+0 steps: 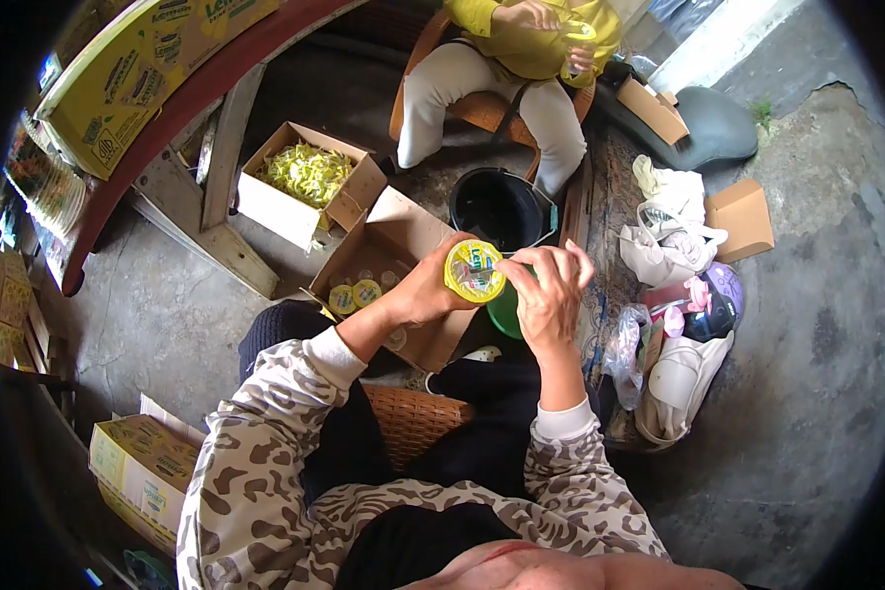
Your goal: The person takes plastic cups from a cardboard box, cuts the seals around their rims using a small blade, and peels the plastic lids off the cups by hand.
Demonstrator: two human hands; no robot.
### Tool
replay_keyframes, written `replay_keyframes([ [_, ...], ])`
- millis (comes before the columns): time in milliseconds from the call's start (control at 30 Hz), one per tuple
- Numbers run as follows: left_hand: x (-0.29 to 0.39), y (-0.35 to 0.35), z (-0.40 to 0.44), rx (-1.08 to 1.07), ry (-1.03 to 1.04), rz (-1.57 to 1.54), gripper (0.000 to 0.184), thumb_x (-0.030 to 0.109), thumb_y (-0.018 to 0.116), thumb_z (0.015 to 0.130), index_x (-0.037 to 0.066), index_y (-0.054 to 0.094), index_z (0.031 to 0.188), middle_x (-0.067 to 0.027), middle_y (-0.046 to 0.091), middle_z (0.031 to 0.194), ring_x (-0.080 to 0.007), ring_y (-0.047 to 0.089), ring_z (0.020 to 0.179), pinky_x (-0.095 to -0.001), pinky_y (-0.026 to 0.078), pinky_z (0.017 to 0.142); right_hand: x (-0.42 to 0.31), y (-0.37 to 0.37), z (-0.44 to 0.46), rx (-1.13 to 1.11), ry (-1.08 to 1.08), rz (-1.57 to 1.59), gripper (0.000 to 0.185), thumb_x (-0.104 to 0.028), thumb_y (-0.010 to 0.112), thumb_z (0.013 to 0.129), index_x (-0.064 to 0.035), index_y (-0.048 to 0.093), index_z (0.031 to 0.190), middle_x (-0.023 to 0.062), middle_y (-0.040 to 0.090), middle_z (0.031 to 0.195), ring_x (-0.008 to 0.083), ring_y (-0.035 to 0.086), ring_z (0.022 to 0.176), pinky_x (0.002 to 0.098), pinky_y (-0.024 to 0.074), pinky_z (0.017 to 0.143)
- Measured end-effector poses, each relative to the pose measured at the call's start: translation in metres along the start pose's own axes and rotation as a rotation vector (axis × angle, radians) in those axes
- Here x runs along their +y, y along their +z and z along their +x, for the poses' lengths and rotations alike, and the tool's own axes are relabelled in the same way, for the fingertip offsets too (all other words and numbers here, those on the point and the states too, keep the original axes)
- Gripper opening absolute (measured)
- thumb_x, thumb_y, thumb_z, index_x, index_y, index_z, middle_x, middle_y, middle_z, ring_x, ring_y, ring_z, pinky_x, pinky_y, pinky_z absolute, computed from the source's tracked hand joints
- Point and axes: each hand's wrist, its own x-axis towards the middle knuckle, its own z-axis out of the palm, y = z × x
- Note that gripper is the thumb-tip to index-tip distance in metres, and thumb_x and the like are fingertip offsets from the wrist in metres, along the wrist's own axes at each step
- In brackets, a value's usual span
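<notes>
Working well at this lid calls for a steady cup and a light touch. The left hand (425, 287) has its fingers clamped around the side of the yellow-topped cup (474, 271), its printed top turned up to view, above the open cardboard box (398, 218) where more cups (366, 292) lie. The right hand (549, 300) brings thumb and forefinger close together at the cup's right edge, the other fingers raised and apart; whether they pinch anything, I cannot tell. A firm but gentle grip low on the side would likely avoid squeezing the cup, while small fingertip movements along the rim should spare the top from creasing or tearing
</notes>
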Motion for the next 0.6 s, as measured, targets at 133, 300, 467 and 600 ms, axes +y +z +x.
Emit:
replay_keyframes([
  [133,-0.001,0.000,0.001,-0.015,-0.009,-0.043,0.069,0.004,0.084,0.069,0.002,0.049,0.127,-0.0095,0.063,0.116,-0.0169,0.061,0.111,-0.0310,0.047,0.098,0.004,0.000,0.001,0.004,0.015,0.002,0.017,-0.011,0.069,0.080,-0.0212,0.071,0.093,-0.0064,0.061,0.093,0.0153,0.059,0.094,0.0465,0.0341,0.105],
  [300,-0.009,0.000,0.002,0.012,-0.032,-0.093,0.071,0.004,0.085,0.068,0.002,0.048,0.128,-0.0085,0.063,0.117,-0.0155,0.060,0.110,-0.0303,0.047,0.098,0.010,0.000,0.000,0.036,0.054,0.023,0.017,-0.009,0.068,0.080,-0.0210,0.071,0.091,-0.0056,0.060,0.092,0.0160,0.058,0.094,0.0452,0.0341,0.104],
  [467,-0.020,-0.007,0.008,-0.015,-0.092,-0.110,0.071,0.002,0.086,0.068,0.004,0.049,0.129,-0.0060,0.060,0.119,-0.0152,0.057,0.112,-0.0307,0.044,0.100,0.033,0.004,-0.006,0.122,0.193,0.090,0.017,-0.008,0.069,0.080,-0.0205,0.073,0.092,-0.0039,0.060,0.091,0.0179,0.057,0.093,0.0420,0.0350,0.101],
  [600,-0.028,-0.006,0.021,0.059,-0.108,-0.124,0.067,-0.001,0.082,0.072,0.005,0.049,0.129,-0.0049,0.059,0.117,-0.0166,0.057,0.112,-0.0312,0.046,0.098,0.048,0.013,-0.017,0.200,0.398,0.155,0.014,-0.008,0.069,0.085,-0.0186,0.073,0.093,-0.0025,0.061,0.091,0.0198,0.057,0.093,0.0391,0.0353,0.096],
])
